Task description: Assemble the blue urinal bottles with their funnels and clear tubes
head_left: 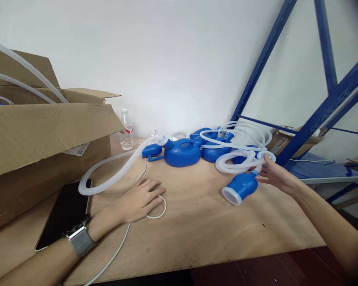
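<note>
My left hand lies palm down on the wooden table, fingers loosely stretched out, over a thin white cable. On the right, my right hand is closed around a coiled translucent hose, thumb on top and other fingers partly hidden. From this hose hangs a blue cup-shaped end piece with a white rim, tilted toward the left. Behind it are several blue plastic jugs with more coiled hoses. One blue jug with a handle hole stands nearest, its thick hose looping left to the table.
An open cardboard box with hoses sticking out stands at the left. A black tablet lies beside it. A water bottle stands near the wall. On the right is a blue metal shelf frame. The table's front edge is below.
</note>
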`<control>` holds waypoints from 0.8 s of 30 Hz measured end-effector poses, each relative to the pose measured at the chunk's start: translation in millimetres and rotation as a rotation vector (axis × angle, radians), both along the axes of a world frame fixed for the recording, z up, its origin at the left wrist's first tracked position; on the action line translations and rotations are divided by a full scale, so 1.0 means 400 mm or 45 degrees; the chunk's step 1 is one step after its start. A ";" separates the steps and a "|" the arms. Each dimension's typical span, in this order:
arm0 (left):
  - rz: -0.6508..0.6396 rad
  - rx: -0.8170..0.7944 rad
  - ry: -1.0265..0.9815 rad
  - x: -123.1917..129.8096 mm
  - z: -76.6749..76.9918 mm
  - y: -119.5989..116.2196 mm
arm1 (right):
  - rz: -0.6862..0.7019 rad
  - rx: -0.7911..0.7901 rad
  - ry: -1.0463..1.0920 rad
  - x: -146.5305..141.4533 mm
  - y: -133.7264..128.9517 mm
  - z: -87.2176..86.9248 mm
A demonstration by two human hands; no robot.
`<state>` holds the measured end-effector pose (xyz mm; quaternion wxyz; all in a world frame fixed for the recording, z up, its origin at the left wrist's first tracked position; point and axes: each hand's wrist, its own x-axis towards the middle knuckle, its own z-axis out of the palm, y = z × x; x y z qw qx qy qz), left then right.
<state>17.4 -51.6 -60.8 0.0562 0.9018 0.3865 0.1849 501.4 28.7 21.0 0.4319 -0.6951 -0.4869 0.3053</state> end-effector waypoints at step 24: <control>0.010 -0.061 0.034 0.004 0.011 -0.001 | 0.262 -0.151 -1.457 -0.259 0.222 0.074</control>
